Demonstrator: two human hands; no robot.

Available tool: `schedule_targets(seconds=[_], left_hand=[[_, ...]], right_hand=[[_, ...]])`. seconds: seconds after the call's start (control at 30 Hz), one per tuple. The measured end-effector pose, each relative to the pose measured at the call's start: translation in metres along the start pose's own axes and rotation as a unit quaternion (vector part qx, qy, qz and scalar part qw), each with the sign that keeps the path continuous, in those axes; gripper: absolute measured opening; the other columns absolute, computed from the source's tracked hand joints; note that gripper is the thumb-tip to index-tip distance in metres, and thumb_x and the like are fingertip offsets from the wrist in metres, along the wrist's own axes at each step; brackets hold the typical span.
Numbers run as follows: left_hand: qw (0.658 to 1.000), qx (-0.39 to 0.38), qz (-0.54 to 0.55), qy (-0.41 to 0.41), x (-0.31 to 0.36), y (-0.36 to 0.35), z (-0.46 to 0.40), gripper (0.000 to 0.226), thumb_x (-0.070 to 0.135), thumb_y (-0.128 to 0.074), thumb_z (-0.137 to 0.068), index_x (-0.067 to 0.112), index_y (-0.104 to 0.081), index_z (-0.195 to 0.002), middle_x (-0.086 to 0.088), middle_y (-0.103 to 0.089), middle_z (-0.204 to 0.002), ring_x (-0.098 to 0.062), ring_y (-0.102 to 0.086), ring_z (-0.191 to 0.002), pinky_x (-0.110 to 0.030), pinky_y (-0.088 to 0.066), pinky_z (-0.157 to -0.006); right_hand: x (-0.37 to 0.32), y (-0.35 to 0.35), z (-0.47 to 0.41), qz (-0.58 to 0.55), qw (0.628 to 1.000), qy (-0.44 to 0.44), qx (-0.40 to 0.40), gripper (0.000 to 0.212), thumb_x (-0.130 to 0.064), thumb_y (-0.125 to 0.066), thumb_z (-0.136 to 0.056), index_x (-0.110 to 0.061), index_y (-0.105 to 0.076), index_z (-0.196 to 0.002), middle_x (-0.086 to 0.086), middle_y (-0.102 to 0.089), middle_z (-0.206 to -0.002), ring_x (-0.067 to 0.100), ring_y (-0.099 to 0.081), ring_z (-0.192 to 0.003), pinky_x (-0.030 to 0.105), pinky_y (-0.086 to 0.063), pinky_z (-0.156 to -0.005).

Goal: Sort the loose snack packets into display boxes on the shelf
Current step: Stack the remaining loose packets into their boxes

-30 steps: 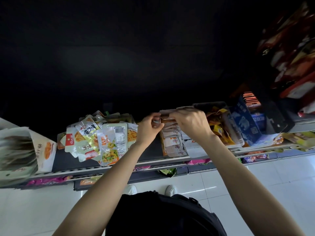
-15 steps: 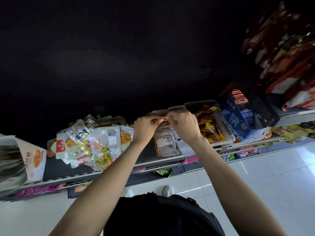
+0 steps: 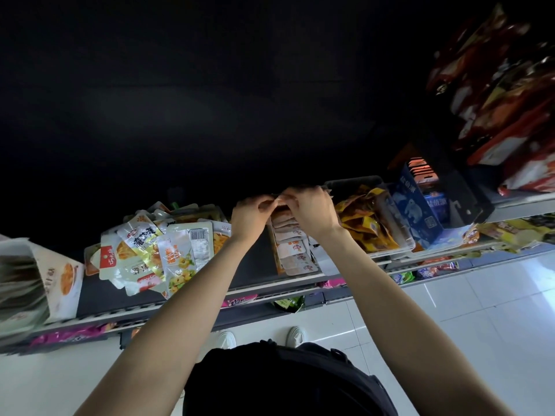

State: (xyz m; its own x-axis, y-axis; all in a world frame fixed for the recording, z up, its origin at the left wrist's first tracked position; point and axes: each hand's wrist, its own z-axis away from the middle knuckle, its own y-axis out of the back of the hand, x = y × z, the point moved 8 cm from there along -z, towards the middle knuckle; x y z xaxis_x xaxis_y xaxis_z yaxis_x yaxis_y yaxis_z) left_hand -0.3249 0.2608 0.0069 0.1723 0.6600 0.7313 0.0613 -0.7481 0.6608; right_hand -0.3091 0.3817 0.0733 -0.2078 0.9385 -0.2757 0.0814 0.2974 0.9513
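My left hand [image 3: 250, 216] and right hand [image 3: 312, 211] meet at the far end of the row of pale snack packets [image 3: 292, 247], fingers curled, pinching one small packet [image 3: 277, 202] between them. It is mostly hidden by my fingers, so I cannot tell which way it faces. The row runs lengthwise from the shelf [image 3: 192, 291] edge back toward the dark rear. Left of the row lies the loose heap of packets [image 3: 156, 250]; right of it, a tray of yellow packets [image 3: 365, 223].
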Motion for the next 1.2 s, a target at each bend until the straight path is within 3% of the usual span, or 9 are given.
schedule_targets(seconds=[0.17, 0.33, 0.47, 0.67, 0.73, 0.83, 0.97, 1.1, 1.2], left_hand=[[0.996, -0.056, 0.010, 0.066, -0.015, -0.010, 0.003, 0.029, 0.026, -0.059, -0.092, 0.013, -0.063, -0.118, -0.005, -0.070, -0.104, -0.021, -0.064, -0.095, -0.020, -0.042, -0.073], [0.997, -0.032, 0.045, 0.060, -0.014, -0.006, 0.011, 0.023, 0.025, -0.062, -0.090, 0.014, -0.065, -0.110, -0.002, -0.070, -0.094, -0.016, -0.065, -0.086, -0.022, -0.047, -0.072], [1.000, 0.011, 0.009, -0.018, 0.010, 0.003, 0.010, 0.025, 0.032, -0.062, -0.090, 0.016, -0.068, -0.108, -0.002, -0.071, -0.081, -0.016, -0.065, -0.070, -0.024, -0.049, -0.060], [0.995, -0.004, -0.092, -0.024, 0.010, -0.003, 0.007, 0.024, 0.031, -0.056, -0.094, 0.018, -0.070, -0.108, -0.004, -0.072, -0.095, -0.021, -0.067, -0.082, -0.026, -0.043, -0.069], [0.995, 0.004, -0.092, -0.035, 0.013, -0.001, 0.009, 0.024, 0.031, -0.055, -0.094, 0.018, -0.070, -0.108, -0.003, -0.072, -0.097, -0.021, -0.067, -0.084, -0.026, -0.045, -0.069], [0.992, 0.020, -0.092, -0.079, 0.022, 0.009, 0.016, 0.023, 0.029, -0.054, -0.095, 0.018, -0.069, -0.108, -0.001, -0.072, -0.096, -0.019, -0.067, -0.083, -0.024, -0.045, -0.065], [0.977, 0.070, -0.142, -0.141, 0.019, 0.035, 0.042, 0.029, 0.035, -0.047, -0.092, 0.020, -0.070, -0.104, 0.004, -0.071, -0.093, -0.016, -0.066, -0.086, -0.026, -0.050, -0.066], [0.967, 0.108, -0.191, -0.130, -0.020, 0.072, 0.089, 0.025, 0.033, -0.050, -0.089, 0.019, -0.070, -0.093, 0.006, -0.070, -0.083, -0.015, -0.063, -0.079, -0.028, -0.047, -0.072], [0.972, 0.068, -0.224, -0.016, -0.083, 0.092, 0.125, 0.027, 0.035, -0.050, -0.088, 0.016, -0.066, -0.101, -0.001, -0.069, -0.091, -0.023, -0.064, -0.087, -0.034, -0.048, -0.079]], right_hand=[[0.004, -0.032, -0.005, 0.018, 0.996, -0.020, -0.080, 0.026, -0.020, -0.047, -0.098, -0.015, -0.068, -0.113, 0.009, -0.069, -0.100, 0.026, -0.064, -0.090, 0.029, -0.043, -0.066], [0.012, -0.020, -0.002, 0.031, 0.999, -0.021, -0.019, 0.034, -0.010, -0.050, -0.094, -0.018, -0.060, -0.125, 0.011, -0.068, -0.105, 0.029, -0.066, -0.086, 0.031, -0.046, -0.062], [0.022, -0.017, -0.002, 0.067, 0.997, -0.035, -0.011, 0.030, -0.002, -0.048, -0.093, -0.014, -0.068, -0.112, 0.012, -0.069, -0.099, 0.030, -0.067, -0.086, 0.030, -0.047, -0.066], [0.023, -0.033, -0.002, 0.141, 0.987, -0.040, -0.071, 0.030, -0.002, -0.044, -0.093, -0.015, -0.069, -0.103, 0.007, -0.069, -0.094, 0.024, -0.065, -0.086, 0.025, -0.039, -0.062], [0.021, -0.029, 0.003, 0.121, 0.991, -0.040, -0.042, 0.025, -0.001, -0.050, -0.090, -0.013, -0.071, -0.096, 0.009, -0.070, -0.087, 0.027, -0.067, -0.077, 0.028, -0.040, -0.056], [0.010, -0.001, 0.020, 0.069, 0.993, -0.016, 0.098, 0.015, 0.001, -0.063, -0.081, -0.011, -0.071, -0.085, 0.007, -0.069, -0.078, 0.027, -0.068, -0.066, 0.025, -0.043, -0.047], [-0.014, 0.019, 0.056, -0.029, 0.974, 0.053, 0.219, 0.019, 0.000, -0.062, -0.081, -0.012, -0.071, -0.093, 0.001, -0.070, -0.081, 0.018, -0.065, -0.069, 0.023, -0.048, -0.048], [-0.050, -0.025, 0.076, -0.100, 0.984, 0.075, 0.123, 0.020, -0.006, -0.060, -0.084, -0.014, -0.070, -0.100, 0.002, -0.070, -0.078, 0.018, -0.065, -0.063, 0.026, -0.051, -0.047], [-0.074, -0.094, 0.079, -0.167, 0.983, 0.020, -0.080, 0.028, -0.013, -0.054, -0.091, -0.015, -0.063, -0.117, 0.007, -0.070, -0.095, 0.024, -0.067, -0.081, 0.037, -0.056, -0.068]])
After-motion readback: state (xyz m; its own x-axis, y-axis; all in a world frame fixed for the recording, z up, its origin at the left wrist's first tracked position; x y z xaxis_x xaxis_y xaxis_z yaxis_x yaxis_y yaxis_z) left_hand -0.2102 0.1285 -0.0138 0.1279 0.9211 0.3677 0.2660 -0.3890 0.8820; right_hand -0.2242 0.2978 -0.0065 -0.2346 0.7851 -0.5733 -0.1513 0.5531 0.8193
